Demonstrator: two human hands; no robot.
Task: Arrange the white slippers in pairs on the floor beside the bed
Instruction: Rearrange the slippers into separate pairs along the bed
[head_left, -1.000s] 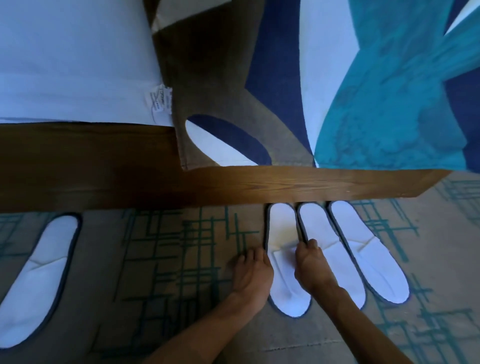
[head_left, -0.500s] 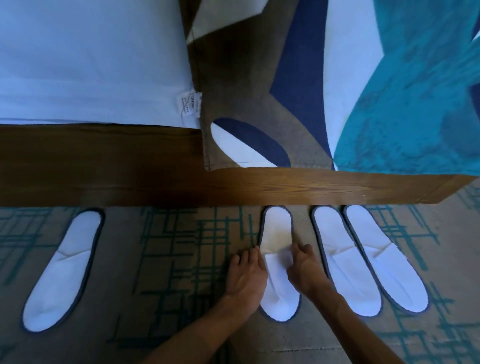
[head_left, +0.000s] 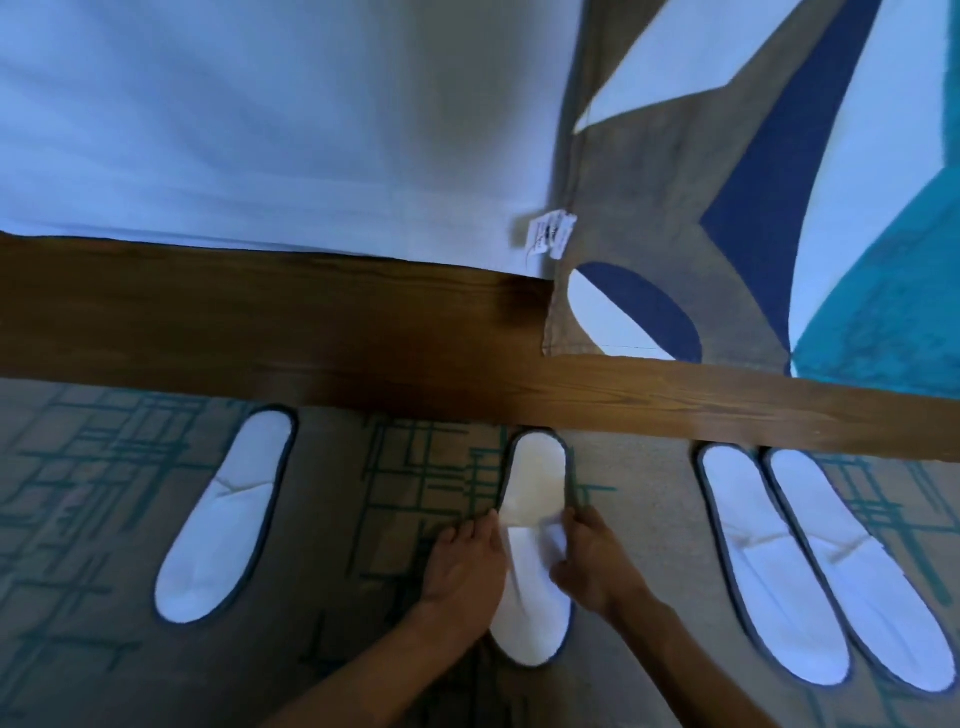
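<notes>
We see four white slippers on the patterned carpet (head_left: 130, 649), lined up along the wooden bed frame (head_left: 260, 322). The middle slipper (head_left: 532, 597) lies alone, its far end just beside the frame. Our left hand (head_left: 467, 566) presses flat against its left edge, fingers together and extended. Our right hand (head_left: 592, 561) grips its right edge, fingers curled onto the white upper. Well apart on the left lies a single slipper (head_left: 223, 519), tilted. On the right a pair sits side by side, touching: one slipper (head_left: 769, 571) and its mate (head_left: 862, 582). Above the frame hang a white sheet (head_left: 260, 130) and a patterned cover (head_left: 753, 182).
</notes>
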